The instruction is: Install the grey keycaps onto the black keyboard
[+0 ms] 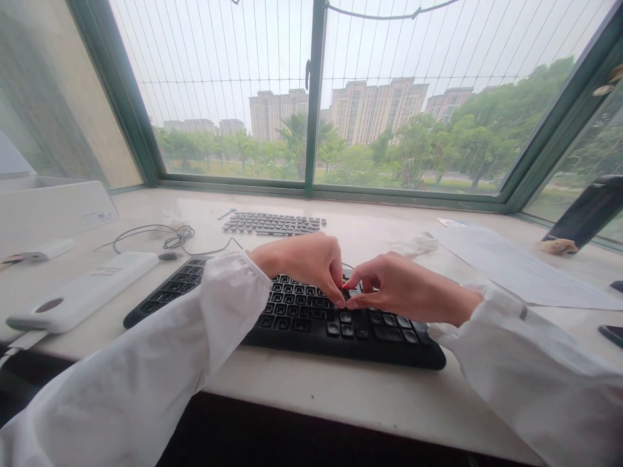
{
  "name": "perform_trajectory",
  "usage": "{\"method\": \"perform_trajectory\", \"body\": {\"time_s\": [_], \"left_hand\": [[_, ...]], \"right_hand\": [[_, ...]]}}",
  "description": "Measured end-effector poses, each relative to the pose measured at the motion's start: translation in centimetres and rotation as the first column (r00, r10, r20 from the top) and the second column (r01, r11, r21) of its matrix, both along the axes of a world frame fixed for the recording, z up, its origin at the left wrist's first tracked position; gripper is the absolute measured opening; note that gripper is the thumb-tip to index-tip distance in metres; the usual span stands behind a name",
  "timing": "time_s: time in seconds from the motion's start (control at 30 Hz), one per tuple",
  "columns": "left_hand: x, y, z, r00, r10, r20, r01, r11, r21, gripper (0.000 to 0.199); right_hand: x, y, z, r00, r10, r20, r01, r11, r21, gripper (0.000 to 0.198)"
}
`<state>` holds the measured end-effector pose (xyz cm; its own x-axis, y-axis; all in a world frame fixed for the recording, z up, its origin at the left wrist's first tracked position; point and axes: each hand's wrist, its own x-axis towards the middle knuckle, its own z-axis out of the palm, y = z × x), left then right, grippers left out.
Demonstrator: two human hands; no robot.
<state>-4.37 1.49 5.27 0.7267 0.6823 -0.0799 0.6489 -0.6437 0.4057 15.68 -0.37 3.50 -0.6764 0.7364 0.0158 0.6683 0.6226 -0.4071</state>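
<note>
A black keyboard [341, 347] lies at a slant on the white sill, many of its key positions bare with the caps off, while keycaps remain at its right end. Over that right part, my left hand [304, 259] reaches in with thumb and finger pinched together. My right hand [396, 285] meets it from the other side, also pinching, the fingertips of both close together. A tiny red spot shows between them; what they hold is too small to make out. Behind the keyboard, loose black keycaps [275, 223] lie in rows.
To the left are a white power bank [92, 285], a coiled black cable [178, 239] and a white box [53, 207]. Paper sheets [525, 259] lie on the right, near a dark upright object [586, 211]. A green-framed window [311, 97] stands behind.
</note>
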Motion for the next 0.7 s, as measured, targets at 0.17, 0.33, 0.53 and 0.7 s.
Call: {"method": "perform_trajectory", "body": {"time_s": [0.17,0.33,0.53,0.7], "left_hand": [[0.00,0.00,-0.14,1.000,-0.001,0.014,0.001,1.000,0.012,0.031],[-0.08,0.11,-0.25,0.999,-0.001,0.035,0.001,1.000,-0.020,0.030],[0.10,-0.15,-0.21,1.000,0.008,0.000,-0.008,0.999,-0.033,0.026],[0.11,-0.06,-0.41,1.000,-0.007,0.011,0.008,0.999,-0.041,0.027]], "right_hand": [[0.11,0.20,-0.18,1.000,-0.004,-0.023,0.003,0.999,-0.037,0.031],[-0.06,0.01,-0.10,1.000,-0.022,-0.008,0.021,0.999,-0.048,0.028],[-0.31,-0.44,0.33,1.000,-0.017,0.008,0.017,0.998,-0.061,0.027],[-0.43,-0.37,0.40,1.000,-0.001,0.014,0.002,0.997,-0.076,0.029]]}}
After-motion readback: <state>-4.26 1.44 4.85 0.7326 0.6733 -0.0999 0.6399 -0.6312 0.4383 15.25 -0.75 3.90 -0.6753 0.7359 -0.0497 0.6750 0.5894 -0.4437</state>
